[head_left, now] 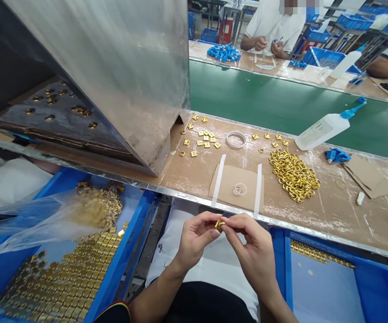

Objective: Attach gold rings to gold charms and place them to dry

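My left hand (197,237) and my right hand (249,244) meet over my lap, just off the table's front edge. Between their thumbs and fingertips is a small gold ring piece (218,225) with a squarish face; both hands pinch it. Fingertips hide part of it, so I cannot tell whether it is one part or two. Beyond the hands lies a cardboard pad (227,179) with white tape strips, bearing a small clear round dish (240,189). A heap of gold rings (293,175) sits to its right, and several gold square pieces (206,139) lie scattered behind it.
A metal hood (140,80) stands at the left. Blue bins with gold pieces flank me, left (140,224) and right (375,287). A tape roll (236,140), a squeeze bottle (325,130) and a green belt (247,94) lie farther back. People sit across the belt.
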The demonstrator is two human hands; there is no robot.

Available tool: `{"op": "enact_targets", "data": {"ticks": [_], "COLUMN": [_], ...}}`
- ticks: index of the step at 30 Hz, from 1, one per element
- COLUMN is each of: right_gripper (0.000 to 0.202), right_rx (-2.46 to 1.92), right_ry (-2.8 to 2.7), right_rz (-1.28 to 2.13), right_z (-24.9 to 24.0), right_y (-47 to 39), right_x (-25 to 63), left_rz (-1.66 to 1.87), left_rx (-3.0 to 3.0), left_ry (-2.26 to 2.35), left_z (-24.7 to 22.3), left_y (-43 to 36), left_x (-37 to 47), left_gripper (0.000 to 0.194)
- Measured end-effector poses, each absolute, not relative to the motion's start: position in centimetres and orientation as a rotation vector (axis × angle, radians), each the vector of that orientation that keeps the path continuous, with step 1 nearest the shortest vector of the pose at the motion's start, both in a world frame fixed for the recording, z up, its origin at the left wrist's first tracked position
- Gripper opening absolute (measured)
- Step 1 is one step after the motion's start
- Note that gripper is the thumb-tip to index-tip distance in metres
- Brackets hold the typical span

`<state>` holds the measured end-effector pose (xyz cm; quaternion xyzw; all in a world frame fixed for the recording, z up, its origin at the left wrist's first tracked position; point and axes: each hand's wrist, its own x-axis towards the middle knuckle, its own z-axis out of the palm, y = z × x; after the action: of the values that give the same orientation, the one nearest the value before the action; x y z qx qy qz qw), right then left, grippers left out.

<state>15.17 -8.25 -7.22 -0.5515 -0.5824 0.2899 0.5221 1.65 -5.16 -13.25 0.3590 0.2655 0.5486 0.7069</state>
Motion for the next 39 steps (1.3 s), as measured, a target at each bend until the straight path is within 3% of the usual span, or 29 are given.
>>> {"op": "enact_targets", "data": {"ticks": [21, 33, 39], "right_gripper": [0.012, 0.013, 0.008], "right_rx": [-1.395, -1.363, -1.378], "right_ry": [-1.394, -1.144, -1.157], "right_rz": [0.630, 0.788, 0.705], "right_z": [-7.6, -8.8, -8.9], "right_y": [-8.6, -8.6, -8.8], "right_x": [14.7, 13.1, 12.5], "left_rz": [1.292, 1.343, 1.224], "left_rx": [0.840, 0.682, 0.578], "left_ry": [0.597, 0.530, 0.531], "left_z": [-13.2, -14.4, -14.5], "left_y": [-4.9, -4.7, -4.7], "left_x": [2.0, 3.0, 3.0], "left_gripper": [0.020, 0.017, 0.035]}}
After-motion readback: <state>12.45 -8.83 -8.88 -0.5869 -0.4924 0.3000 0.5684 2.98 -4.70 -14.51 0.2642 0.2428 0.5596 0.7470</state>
